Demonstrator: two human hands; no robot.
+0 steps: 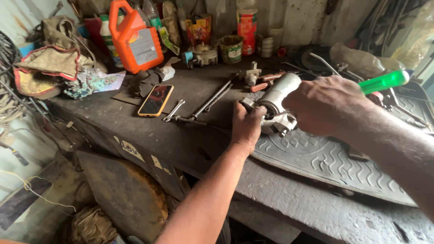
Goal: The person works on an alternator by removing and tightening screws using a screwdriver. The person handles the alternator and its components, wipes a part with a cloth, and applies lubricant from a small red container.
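A silver cylindrical motor part lies on a dark rubber mat on the workbench. My left hand grips its near end, fingers wrapped over the metal housing. My right hand is closed around a tool with a bright green handle, held over the right side of the part. The tool's tip is hidden behind my right hand.
A phone with an orange case, a small wrench and long metal rods lie left of the part. An orange jug, cans and bottles crowd the back. Rags sit far left. The bench edge drops off in front.
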